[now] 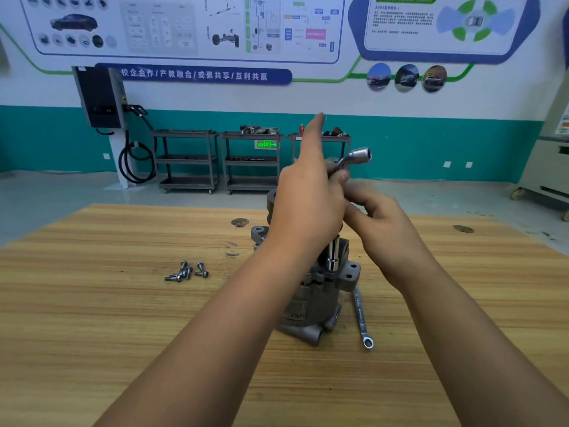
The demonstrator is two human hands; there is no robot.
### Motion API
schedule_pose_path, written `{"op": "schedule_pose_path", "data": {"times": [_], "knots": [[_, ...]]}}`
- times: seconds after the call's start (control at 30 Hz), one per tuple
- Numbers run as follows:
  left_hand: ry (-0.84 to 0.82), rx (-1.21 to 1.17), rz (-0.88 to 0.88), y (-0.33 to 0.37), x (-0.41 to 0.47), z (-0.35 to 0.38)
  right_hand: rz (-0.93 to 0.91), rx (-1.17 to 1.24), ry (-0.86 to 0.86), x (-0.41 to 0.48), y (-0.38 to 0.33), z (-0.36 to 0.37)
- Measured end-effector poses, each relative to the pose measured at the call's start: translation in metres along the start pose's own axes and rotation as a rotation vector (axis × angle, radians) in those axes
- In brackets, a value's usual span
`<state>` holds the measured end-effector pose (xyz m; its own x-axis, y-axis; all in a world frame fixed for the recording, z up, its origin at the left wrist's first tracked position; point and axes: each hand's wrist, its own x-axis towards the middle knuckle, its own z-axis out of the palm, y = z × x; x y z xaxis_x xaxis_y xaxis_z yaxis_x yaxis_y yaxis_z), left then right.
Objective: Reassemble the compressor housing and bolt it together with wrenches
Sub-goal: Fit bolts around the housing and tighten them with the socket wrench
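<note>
Bolts (187, 271) lie loose, left of fingers; left hand (308, 198) curled round L-socket wrench (357, 156), index straight up; socket end on compressor housing (308, 306) below fingers; right hand (385, 229) half-curled beside it, grip unclear; I judge risk: weak grip, socket slips off, upright housing tips.

Wall banner (194, 74) reads 校企合作/产教融合/成果共享/互利共赢; poster (443, 29) reads ADAS.

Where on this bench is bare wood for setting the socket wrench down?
Bare wood: the near-left corner of the wooden table, nearer than the loose silver bolts, and the right side beyond the flat silver spanner. Crowded: around the grey metal compressor housing, beneath the left hand and right hand.
</note>
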<state>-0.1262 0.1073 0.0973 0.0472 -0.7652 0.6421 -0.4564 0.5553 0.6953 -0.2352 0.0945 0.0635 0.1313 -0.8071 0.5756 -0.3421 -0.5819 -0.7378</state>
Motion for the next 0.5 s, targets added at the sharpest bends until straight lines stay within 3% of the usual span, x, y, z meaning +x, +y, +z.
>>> {"op": "schedule_pose_path", "data": {"times": [0.2,0.37,0.5], "knots": [[0.017,0.041,-0.021,-0.005,0.000,0.003,-0.007,-0.123,0.178,0.000,0.000,0.005],[0.013,0.006,-0.050,-0.011,0.003,0.003,-0.006,-0.055,0.028,-0.003,0.000,0.001],[-0.066,0.004,-0.037,-0.009,0.001,0.006,0.067,0.007,0.113,-0.001,0.003,0.002]]}}
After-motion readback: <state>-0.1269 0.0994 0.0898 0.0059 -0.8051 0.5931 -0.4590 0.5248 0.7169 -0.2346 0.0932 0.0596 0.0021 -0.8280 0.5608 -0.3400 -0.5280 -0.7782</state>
